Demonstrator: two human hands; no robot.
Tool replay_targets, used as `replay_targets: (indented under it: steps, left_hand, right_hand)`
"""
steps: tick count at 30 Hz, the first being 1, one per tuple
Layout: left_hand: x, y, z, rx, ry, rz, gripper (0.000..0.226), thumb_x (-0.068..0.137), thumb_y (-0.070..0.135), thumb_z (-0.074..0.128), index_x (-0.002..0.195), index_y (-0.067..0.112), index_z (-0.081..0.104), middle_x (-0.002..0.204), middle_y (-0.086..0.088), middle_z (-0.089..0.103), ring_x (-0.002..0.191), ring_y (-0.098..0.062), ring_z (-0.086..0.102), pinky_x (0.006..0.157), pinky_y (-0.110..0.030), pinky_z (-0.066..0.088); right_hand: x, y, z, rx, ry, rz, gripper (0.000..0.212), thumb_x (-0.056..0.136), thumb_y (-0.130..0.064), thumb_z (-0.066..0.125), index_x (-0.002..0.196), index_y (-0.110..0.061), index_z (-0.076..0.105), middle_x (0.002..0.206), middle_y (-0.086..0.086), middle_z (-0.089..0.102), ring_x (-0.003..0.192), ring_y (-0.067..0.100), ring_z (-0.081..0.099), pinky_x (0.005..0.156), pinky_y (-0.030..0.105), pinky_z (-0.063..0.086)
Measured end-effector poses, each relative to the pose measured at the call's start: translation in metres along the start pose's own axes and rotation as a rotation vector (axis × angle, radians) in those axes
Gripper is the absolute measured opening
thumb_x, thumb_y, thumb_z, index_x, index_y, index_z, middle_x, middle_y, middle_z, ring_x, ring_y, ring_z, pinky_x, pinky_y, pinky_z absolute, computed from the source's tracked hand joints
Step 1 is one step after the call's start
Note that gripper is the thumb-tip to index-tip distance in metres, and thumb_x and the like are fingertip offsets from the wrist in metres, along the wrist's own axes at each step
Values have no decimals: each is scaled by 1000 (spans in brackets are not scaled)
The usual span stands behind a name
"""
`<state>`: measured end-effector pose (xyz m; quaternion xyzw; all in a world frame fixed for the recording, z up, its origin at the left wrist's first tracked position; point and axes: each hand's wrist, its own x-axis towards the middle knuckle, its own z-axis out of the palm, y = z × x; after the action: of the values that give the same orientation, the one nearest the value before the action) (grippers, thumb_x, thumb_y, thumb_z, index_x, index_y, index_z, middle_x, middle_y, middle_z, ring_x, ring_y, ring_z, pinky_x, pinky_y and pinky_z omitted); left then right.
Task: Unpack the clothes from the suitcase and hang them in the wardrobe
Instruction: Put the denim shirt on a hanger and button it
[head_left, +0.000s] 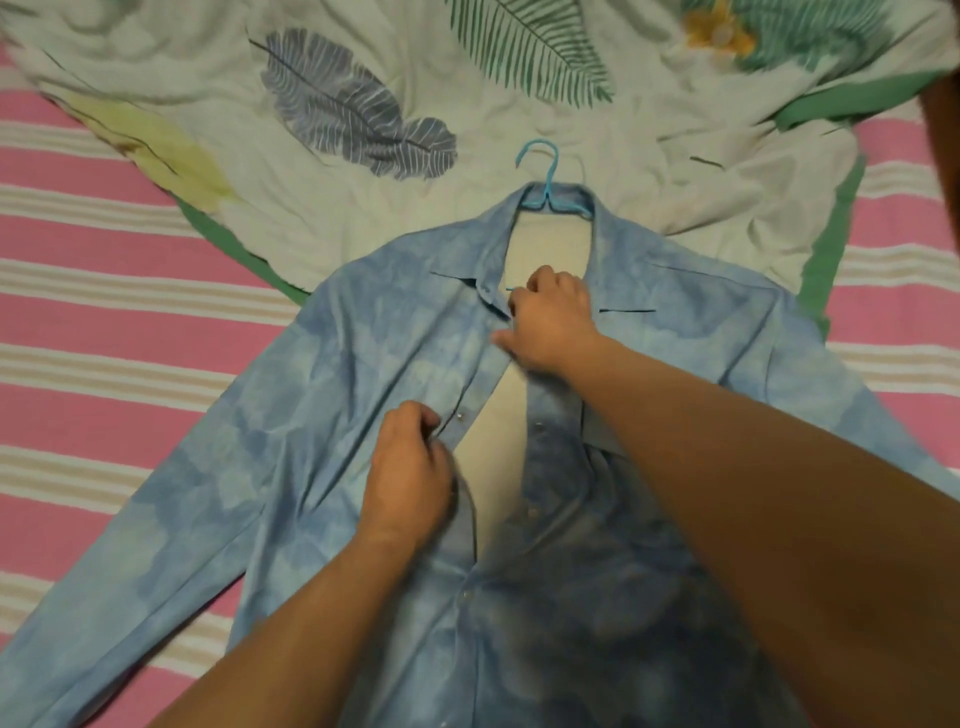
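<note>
A light blue mottled button-up shirt (332, 395) lies spread flat on the bed, sleeves out to both sides. A blue plastic hanger (548, 192) sits inside its collar, with the hook poking out above. The shirt front is open down the middle. My left hand (410, 478) pinches the left placket edge near a button, fingers curled. Higher up, my right hand (550, 325) grips the right placket edge just below the collar. No suitcase or wardrobe is in view.
Under the shirt's upper part lies a crumpled white quilt (363, 156) printed with leaves and edged in green. The bed sheet (104, 322) has pink, white and beige stripes and stretches to both sides.
</note>
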<state>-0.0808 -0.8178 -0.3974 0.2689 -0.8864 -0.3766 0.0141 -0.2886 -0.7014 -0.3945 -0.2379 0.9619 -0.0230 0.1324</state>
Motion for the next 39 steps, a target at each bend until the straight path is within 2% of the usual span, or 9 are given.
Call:
replay_targets:
  steps: [4,7,12,16,20,24,29,34,39]
  left_hand:
    - [-25,-30,-4,105,-74,169,30,91,34,59,113,15,59,115,-7,56,111,-30,53,98,-34,38]
    - [-43,-46,9,419,-273,191,59,91,51,55,143,26,48,151,-15,38,139,-35,37,103,-50,41]
    - [-64,-37,15,524,-121,293,52,91,38,54,139,19,56,149,-23,42,133,-44,45,95,-52,48]
    - [-98,-32,11,312,-227,349,23,94,40,51,101,26,68,103,-2,58,94,-29,56,77,-46,52]
    - [-134,-31,10,336,-589,346,31,95,32,47,118,33,68,100,3,63,97,-25,63,82,-39,52]
    - [-127,-9,11,263,-370,267,18,92,23,55,101,26,70,95,1,60,93,-21,59,77,-34,50]
    - [-90,16,31,-34,-162,-149,17,92,11,64,110,14,64,105,-7,63,100,-25,62,91,-38,48]
    - [-75,34,54,293,-264,-171,36,91,44,69,111,18,55,115,-4,51,107,-24,53,88,-44,51]
    - [-75,36,60,135,-187,-260,12,91,29,70,87,20,64,106,-1,50,101,-24,55,90,-43,51]
  right_hand:
    - [18,21,-15,-137,217,83,33,87,-19,54,117,-9,65,121,18,54,115,40,46,105,47,33]
    - [21,32,-25,-66,256,140,41,90,-34,61,122,-7,61,127,21,52,119,42,44,108,51,29]
    - [-95,-6,1,122,481,82,24,90,-26,55,107,-8,59,103,15,54,91,35,51,76,44,39]
    - [-224,3,63,83,120,218,67,89,-51,45,140,-8,49,135,19,51,121,39,49,95,51,46]
    - [-268,30,80,47,1,241,67,91,-43,41,150,-10,41,155,21,35,144,43,31,113,55,32]
    - [-241,-8,45,383,241,305,28,87,-34,61,90,-6,58,93,15,55,86,36,56,75,44,47]
    - [-240,-53,53,396,-100,446,43,91,-42,65,113,-8,49,115,14,60,109,33,58,87,39,44]
    - [-249,-43,51,1071,58,892,9,89,-17,70,95,-15,63,87,-1,67,90,24,67,67,26,42]
    - [-257,-51,46,1595,192,960,21,85,-1,73,81,-22,68,76,-6,71,65,-2,65,61,13,48]
